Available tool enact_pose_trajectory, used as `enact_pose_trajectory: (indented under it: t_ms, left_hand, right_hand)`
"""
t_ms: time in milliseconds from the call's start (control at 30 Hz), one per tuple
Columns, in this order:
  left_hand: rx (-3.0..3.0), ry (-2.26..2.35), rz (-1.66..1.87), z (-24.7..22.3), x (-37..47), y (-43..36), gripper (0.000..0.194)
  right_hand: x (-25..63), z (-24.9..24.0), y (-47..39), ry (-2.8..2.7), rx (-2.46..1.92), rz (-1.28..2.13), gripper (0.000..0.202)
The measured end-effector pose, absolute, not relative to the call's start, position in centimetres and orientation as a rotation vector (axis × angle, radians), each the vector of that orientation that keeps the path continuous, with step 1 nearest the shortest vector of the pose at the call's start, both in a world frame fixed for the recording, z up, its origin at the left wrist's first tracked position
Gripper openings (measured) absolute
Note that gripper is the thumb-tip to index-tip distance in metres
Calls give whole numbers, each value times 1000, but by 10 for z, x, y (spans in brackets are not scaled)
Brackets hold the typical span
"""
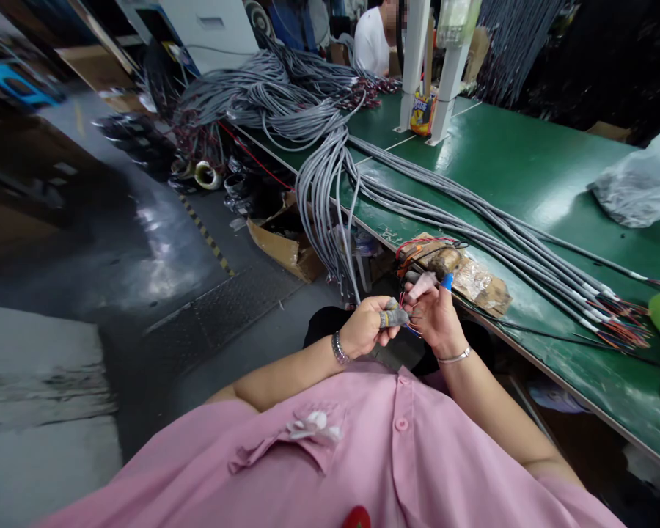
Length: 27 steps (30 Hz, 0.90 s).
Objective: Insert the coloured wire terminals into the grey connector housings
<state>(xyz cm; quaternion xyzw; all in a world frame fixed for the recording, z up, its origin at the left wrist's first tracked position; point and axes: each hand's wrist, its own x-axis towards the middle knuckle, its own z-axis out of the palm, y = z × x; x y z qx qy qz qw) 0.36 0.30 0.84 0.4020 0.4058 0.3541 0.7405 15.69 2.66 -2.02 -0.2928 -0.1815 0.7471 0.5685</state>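
Observation:
My left hand (369, 323) is closed, with grey covers on its thumb and a finger. It pinches the end of a cable, and thin red, blue and dark wires (413, 327) fan out from its fingertips. Just right of it is my right hand (438, 317), palm turned up and thumb standing apart from the fingers. A blue cover is on that thumb, and a pale pink wrap is on a finger. Its fingers lie close beside the wires; whether they touch them I cannot tell. A tape-wrapped block (481, 286) lies on the table edge just beyond my right hand.
Grey cables (445, 194) run across the green table (528, 158), their stripped ends at the right. A large cable heap (253, 92) covers the far left. A cardboard box (286, 246) stands below the edge. A plastic bag (641, 180) lies right; a person (369, 40) sits behind.

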Motion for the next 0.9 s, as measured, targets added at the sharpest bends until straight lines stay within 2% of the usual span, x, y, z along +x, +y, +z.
enact_pose_trajectory:
  t_ms: [100,233,300,533,733,900]
  left_hand:
    - [882,884,775,9,1,-3,33]
    - [846,865,857,6,1,-9,32]
    - [822,862,909,3,2,-10,32]
    - [792,885,1007,0,8,-7,26]
    - [790,886,1024,-3,10,-3,24]
    - [782,895,996,-7,11,-3,24]
  right_hand:
    - [162,-19,23,-461,-653,1787,48]
    - [165,-18,21,-486,-700,1718,27]
    - [164,-18,21,-519,-729,1659,23]
    - [157,-30,24,-622,-785,1406,37]
    - [157,-29,32,-438,-685,1713,39]
    - [154,-25,36,-354,-673,1668,31]
